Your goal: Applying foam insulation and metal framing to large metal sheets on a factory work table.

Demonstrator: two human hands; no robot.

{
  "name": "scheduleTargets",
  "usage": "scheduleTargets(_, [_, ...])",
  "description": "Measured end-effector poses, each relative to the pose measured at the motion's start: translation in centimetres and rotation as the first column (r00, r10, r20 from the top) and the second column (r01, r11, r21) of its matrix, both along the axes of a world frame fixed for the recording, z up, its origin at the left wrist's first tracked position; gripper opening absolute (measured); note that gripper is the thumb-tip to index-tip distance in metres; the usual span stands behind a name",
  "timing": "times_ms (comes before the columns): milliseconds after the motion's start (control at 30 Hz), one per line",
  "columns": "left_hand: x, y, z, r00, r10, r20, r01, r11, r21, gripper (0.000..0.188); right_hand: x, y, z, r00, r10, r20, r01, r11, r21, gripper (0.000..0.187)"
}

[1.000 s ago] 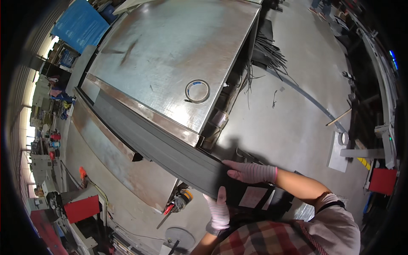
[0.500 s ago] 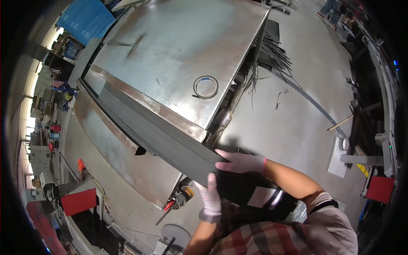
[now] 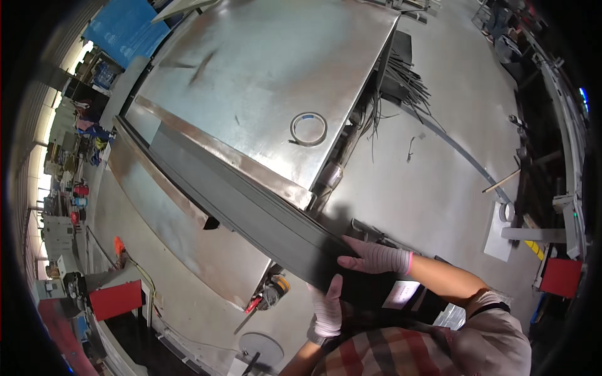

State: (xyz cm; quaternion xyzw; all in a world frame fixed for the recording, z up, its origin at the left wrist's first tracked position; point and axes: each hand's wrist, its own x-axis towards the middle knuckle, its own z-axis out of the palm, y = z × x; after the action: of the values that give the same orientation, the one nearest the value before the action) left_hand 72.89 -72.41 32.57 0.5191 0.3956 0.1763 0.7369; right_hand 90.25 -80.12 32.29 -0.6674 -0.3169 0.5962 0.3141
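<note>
Long, flat dark grey strips [image 3: 251,213], lying together, run from the channel between two metal tabletops to my body. My right hand [image 3: 379,257], in a pale striped glove, grips their far right edge with the thumb on top. On the near left edge is my left hand [image 3: 327,307], gloved alike, thumb up along the strips and fingers mostly hidden beneath. Both hands are closed on the strips near their close end, which falls in dark shadow.
A roll of tape [image 3: 308,129] lies on the large metal tabletop [image 3: 263,69]. Beyond its right side hangs a bundle of thin dark strips [image 3: 407,81]. An orange and black tool [image 3: 274,291] sits below the lower metal top [image 3: 188,213]. A red panel [image 3: 119,307] stands at left.
Both hands have moved a little right and toward my body, still on the strips. The view has shifted slightly. Whether the strips slid along with the hands is hard to make out.
</note>
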Motion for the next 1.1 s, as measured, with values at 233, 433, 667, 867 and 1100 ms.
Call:
scheduleTargets(233, [0.5, 0.4, -1.2, 0.999, 0.038, -0.03, -0.032, 0.98, 0.195, 0.057, -0.7, 1.4, -0.7, 0.993, -0.109, 0.048, 0.098, 0.977, 0.191, 0.088])
scheduleTargets(433, [2.1, 3.1, -4.0, 0.982, 0.182, 0.041, -0.178, 0.981, -0.075, 0.051, 1.7, 3.5, -2.7, 0.987, -0.131, -0.094, 0.139, 0.987, 0.085, 0.087])
scheduleTargets(667, [2.0, 4.1, -4.4, 0.989, 0.13, 0.074, -0.116, 0.978, -0.172, 0.062, 2.2, 3.9, -3.6, 0.977, -0.092, -0.193, 0.129, 0.974, 0.188, 0.091])
scheduleTargets(867, [2.1, 4.3, -5.3, 0.987, 0.145, 0.072, -0.128, 0.971, -0.201, 0.065, 2.1, 4.3, -2.2, 0.952, -0.168, -0.257, 0.186, 0.981, 0.05, 0.084])
scheduleTargets(1100, [1.3, 3.9, -6.6, 0.997, -0.073, -0.002, 0.071, 0.982, -0.177, 0.047, 2.6, 3.4, -5.7, 0.999, 0.025, 0.048, -0.037, 0.967, 0.253, 0.066])
